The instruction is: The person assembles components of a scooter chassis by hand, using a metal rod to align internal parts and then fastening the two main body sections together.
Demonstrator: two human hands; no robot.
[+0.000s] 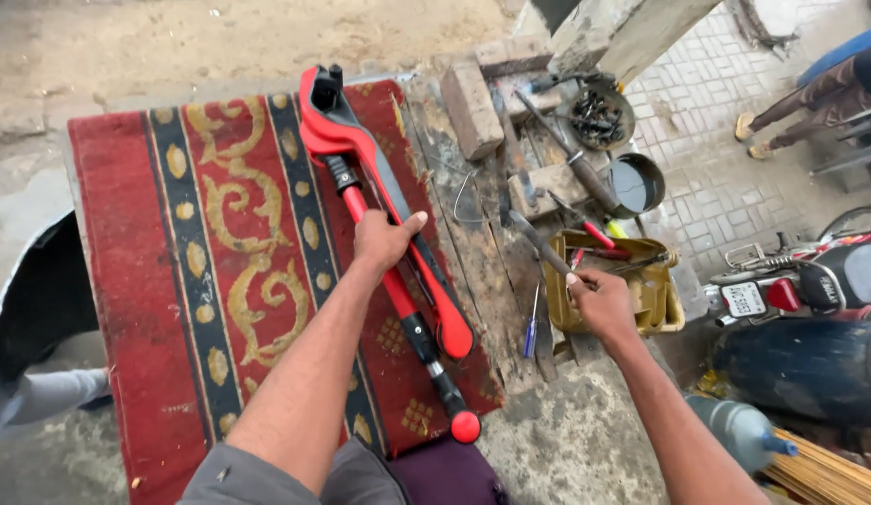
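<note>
Left hand [383, 239] lies palm down on the red and black long-handled tool [389, 220], fingers curled loosely over its two arms near mid-length, thumb stuck out to the right. That tool rests lengthwise on a red patterned rug [174, 281] spread over the counter [566, 440], its hooked head at the far end and its red knob end near the person. Right hand [599, 301] is closed around the handle of a slim metal tool [538, 245] that slants up and left, above a yellow open container [655, 299] holding more hand tools. A blue-handled screwdriver [531, 327] lies on the worn wooden boards [487, 252] between rug and container. Farther off stand bricks [471, 108] and two round black tins [637, 182].
</note>
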